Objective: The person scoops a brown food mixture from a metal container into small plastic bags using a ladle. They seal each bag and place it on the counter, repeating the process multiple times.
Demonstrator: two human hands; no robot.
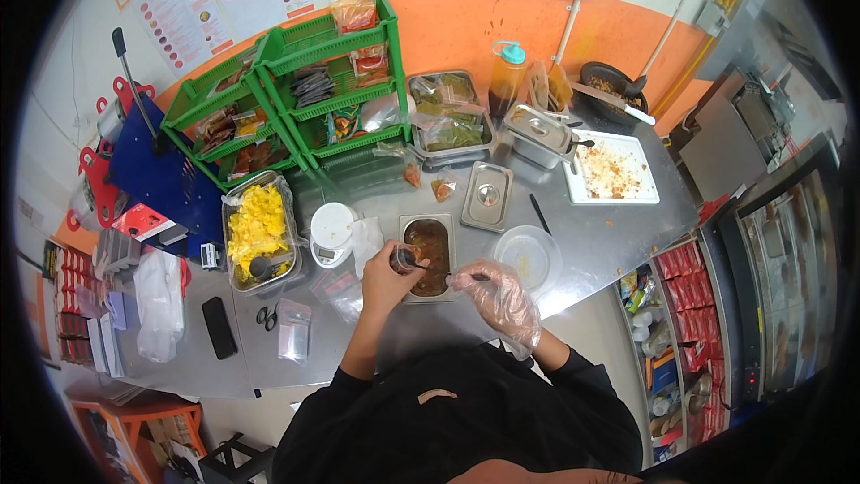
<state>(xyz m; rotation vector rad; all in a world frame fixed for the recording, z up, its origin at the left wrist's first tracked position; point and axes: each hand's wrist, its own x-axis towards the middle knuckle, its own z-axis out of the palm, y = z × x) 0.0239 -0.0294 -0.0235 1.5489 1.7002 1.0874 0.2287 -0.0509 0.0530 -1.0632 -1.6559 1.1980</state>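
Over a steel food pan of brown sauce, my bare left hand grips a small clear container with dark reddish contents. A clear plastic glove covers my right hand, which pinches the handle of a dark spoon. The spoon's far end reaches to the small container and is partly hidden by my left fingers. To the left are a white kitchen scale and a white sheet. Right of the pan sit a steel lid and a round translucent plastic lid or dish.
A tray of yellow food, green racks and a blue press stand left. Scissors, a phone and zip bags lie nearer. At right are a cutting board, a knife and a stone mortar.
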